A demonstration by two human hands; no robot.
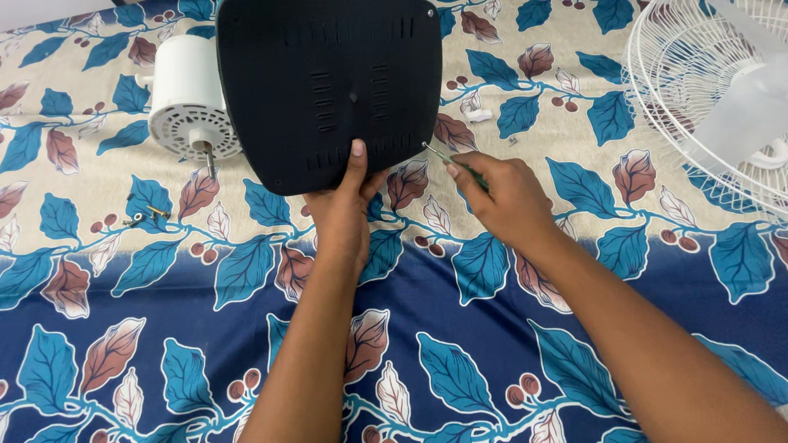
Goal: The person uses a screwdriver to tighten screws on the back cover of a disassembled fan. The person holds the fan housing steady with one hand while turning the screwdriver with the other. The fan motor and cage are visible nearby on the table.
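Cloth: a big cloth [164,344] is covering all the ground we are seeing, and it is lying flat.
Top part: tan, with blue and brown leaves and small red berries.
Bottom part: dark blue, showing the same leaves.
Light: soft and even light is falling on it, making no hard shadows.
Far corner: a pale strip [41,12] is peeking out past the cloth's edge.

Both forearms are bare, no sleeves, watch or rings anywhere. Left hand [341,217] has a short plain thumbnail up at 12 o'clock; right hand [509,197] has short nails too.
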